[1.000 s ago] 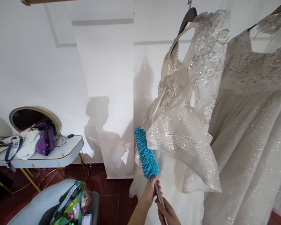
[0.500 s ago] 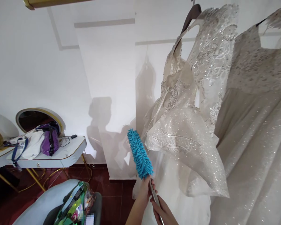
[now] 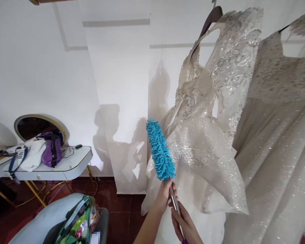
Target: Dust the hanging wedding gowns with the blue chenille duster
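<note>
A duster (image 3: 160,150) with a fluffy blue head and a metal handle is tilted up in front of me. My left hand (image 3: 166,191) grips it just below the blue head. Lower on the handle, my right hand (image 3: 184,217) is wrapped round the metal, with a bit of purple showing beneath it. Just right of the blue head hangs a sparkly white wedding dress (image 3: 193,135) on a dark hanger (image 3: 211,18). Whether the duster touches the dress, I cannot tell.
A second pale gown (image 3: 282,135) hangs at the right. On the left, a white dressing table (image 3: 76,162) carries a round mirror (image 3: 38,127), a purple bag (image 3: 51,152) and white cloth. Below it stands a light blue chair (image 3: 48,213) with a colourful bag (image 3: 76,223) on it.
Both hands have moved up and to the right with the duster, whose head is now higher and overlaps the dress's left side in view. The camera view has shifted slightly.
</note>
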### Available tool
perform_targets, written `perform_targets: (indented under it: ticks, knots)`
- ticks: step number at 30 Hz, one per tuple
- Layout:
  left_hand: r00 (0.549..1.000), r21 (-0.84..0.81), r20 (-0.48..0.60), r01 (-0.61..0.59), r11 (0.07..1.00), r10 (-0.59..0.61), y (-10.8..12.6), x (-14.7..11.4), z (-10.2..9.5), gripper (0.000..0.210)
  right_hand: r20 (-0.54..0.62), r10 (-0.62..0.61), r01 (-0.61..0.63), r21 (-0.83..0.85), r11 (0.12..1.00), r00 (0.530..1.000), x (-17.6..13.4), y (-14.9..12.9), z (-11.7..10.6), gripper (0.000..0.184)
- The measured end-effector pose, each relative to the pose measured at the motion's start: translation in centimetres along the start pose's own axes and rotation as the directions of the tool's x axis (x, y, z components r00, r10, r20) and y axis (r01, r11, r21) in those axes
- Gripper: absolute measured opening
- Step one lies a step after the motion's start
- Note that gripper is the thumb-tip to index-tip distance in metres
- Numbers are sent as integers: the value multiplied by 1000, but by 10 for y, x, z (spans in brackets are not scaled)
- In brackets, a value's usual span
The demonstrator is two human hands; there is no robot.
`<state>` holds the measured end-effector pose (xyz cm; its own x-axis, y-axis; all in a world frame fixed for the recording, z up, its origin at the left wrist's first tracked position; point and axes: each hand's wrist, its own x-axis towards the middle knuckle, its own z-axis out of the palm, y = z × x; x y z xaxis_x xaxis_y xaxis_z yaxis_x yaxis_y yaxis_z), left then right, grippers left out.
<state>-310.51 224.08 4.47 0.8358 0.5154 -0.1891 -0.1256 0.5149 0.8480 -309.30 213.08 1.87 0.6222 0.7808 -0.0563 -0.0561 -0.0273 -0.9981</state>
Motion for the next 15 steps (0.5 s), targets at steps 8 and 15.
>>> perform_targets:
  ticks: [8,15]
  knots:
    - [988,-35,-53,142,989,-143,-42,12,-21,44,-62,118,-116,42,992,991,-1,40,0,57]
    - [975,-216,-136,143,966,-175,-72,20,-38,34,-38,195,-190,117,975,980,5,84,4,54]
